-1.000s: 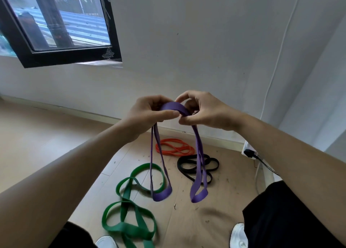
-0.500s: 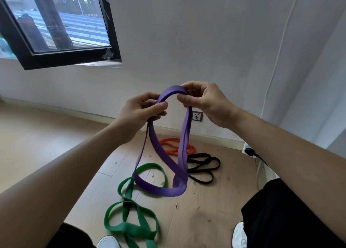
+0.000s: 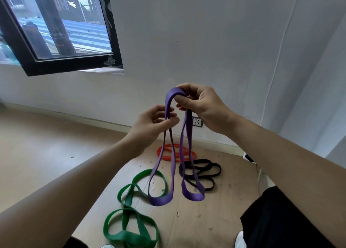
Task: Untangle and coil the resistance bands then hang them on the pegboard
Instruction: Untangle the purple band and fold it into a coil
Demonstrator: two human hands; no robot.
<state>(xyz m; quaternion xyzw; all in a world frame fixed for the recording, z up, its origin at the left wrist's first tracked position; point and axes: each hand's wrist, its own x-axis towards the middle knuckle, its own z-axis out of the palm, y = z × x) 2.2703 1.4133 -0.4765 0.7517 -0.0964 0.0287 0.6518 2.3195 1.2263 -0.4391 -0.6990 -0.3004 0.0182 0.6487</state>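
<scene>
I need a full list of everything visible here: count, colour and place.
purple band: one, purple, hanging from both hands
green band: one, green, floor, nearest the person
orange band: one, orange, floor, by the wall
black band: one, black, floor, right of orange band
window: one, black frame, upper left
wall socket: one, white, low on wall
left hand: one, pinches the purple band's left strands
right hand: one, grips its top bend

White wall point(image 3: 206, 42), black-framed window point(image 3: 56, 32), wooden floor point(image 3: 37, 145).
</scene>
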